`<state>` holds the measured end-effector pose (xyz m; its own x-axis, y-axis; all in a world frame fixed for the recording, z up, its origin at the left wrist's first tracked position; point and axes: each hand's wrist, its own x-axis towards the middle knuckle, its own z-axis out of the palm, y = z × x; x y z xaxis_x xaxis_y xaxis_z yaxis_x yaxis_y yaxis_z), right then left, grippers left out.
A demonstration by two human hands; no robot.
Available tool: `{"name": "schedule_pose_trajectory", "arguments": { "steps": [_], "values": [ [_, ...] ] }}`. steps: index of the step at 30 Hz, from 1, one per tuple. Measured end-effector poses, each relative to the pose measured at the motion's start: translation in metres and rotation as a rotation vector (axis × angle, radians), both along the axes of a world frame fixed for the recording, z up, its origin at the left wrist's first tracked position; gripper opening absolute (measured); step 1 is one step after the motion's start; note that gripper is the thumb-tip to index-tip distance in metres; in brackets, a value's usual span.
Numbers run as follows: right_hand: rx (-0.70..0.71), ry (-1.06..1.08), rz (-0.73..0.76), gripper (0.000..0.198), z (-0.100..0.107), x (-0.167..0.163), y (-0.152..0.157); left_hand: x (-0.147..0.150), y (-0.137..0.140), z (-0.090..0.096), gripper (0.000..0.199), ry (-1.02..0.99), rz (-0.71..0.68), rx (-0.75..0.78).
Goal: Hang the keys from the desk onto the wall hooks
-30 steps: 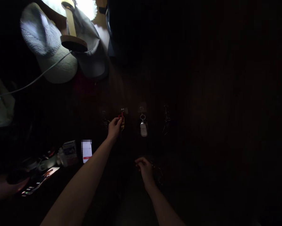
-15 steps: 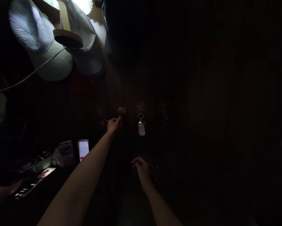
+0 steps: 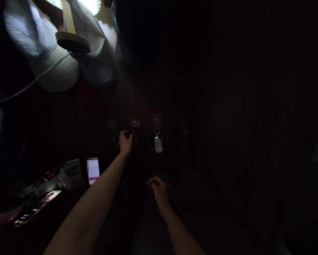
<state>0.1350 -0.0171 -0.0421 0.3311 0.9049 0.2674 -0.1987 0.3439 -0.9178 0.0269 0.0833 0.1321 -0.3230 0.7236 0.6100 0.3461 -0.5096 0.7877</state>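
Note:
My left hand [image 3: 127,142] is closed around a keychain that my fingers largely hide, just under a small wall hook [image 3: 134,123]. To its left a dim bunch of keys [image 3: 114,139] hangs. On the other side hangs a key fob [image 3: 158,144] with a pale body and a metal ring. Farther right, metal keys [image 3: 184,134] dangle from another hook. Lower down, my right hand [image 3: 158,190] has its fingers curled together; what they hold, if anything, is hidden. Beside it is a faint thin, glinting thing [image 3: 175,193], too dark to name.
Pale caps [image 3: 55,67] hang at upper left, beside a lit lamp with a round wooden base [image 3: 72,42] and a white cable [image 3: 42,75]. At lower left are a lit phone [image 3: 93,171], a box [image 3: 73,171] and another bright screen [image 3: 39,207]. Much of the right side is dark.
My left hand has turned slightly and opened a gap between the keychain and the hook above. The red part is now mostly covered. My right hand has barely moved; the view has shifted slightly.

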Motion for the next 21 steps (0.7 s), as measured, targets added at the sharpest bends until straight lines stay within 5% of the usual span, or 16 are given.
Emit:
{"name": "schedule_pose_trajectory", "arguments": {
  "steps": [5,21],
  "values": [
    [-0.023,-0.006,-0.007,0.010,0.001,0.000,0.000,0.001,-0.005,0.003,0.023,0.242,0.075,0.252],
    [-0.020,-0.032,0.014,0.010,-0.002,0.000,0.001,0.009,0.005,0.007,0.012,0.318,0.173,0.071]
  ]
}}
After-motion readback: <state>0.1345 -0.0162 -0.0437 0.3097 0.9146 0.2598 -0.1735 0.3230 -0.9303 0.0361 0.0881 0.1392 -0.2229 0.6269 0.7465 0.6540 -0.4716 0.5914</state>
